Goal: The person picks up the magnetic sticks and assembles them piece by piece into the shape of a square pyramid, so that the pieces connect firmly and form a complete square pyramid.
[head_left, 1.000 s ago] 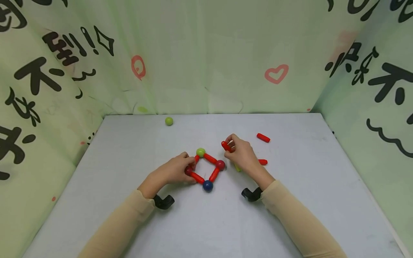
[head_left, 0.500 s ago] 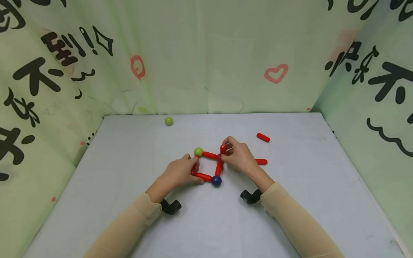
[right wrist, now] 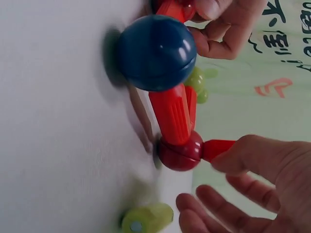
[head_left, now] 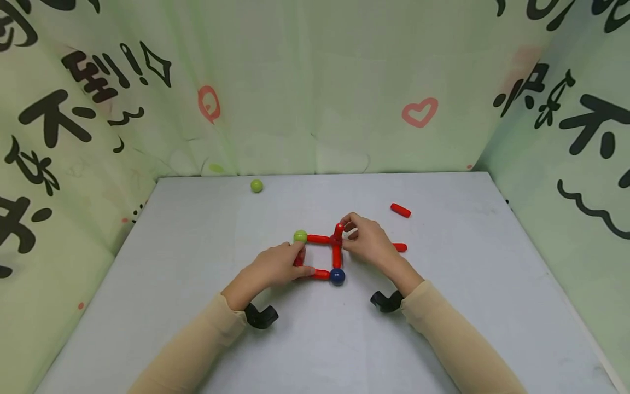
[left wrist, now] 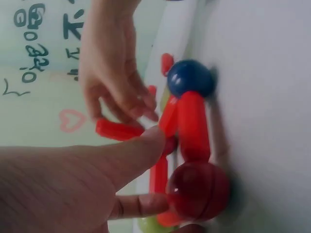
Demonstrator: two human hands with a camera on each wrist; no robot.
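A square of red rods and corner balls lies on the table, with a blue ball (head_left: 337, 277) nearest and a green ball (head_left: 300, 236) at far left. My left hand (head_left: 275, 265) grips its left side, thumb and finger at the near-left red ball (left wrist: 199, 191). From the far-right red ball (right wrist: 181, 153) a red rod (head_left: 339, 229) stands up. My right hand (head_left: 366, 235) is just right of that rod, its fingers spread apart and the thumb overlapping the rod in the right wrist view.
A yellow-green rod (right wrist: 148, 218) lies below my right hand. Two loose red rods, one farther back (head_left: 401, 210) and one partly behind the right wrist (head_left: 401, 247), lie on the right. A loose green ball (head_left: 256, 186) sits near the back edge. Printed curtains surround the table.
The square has turned and shifted slightly right under my left hand. My right hand has brought the red rod to the far-right ball, where it stands upright, and its fingers have eased away.
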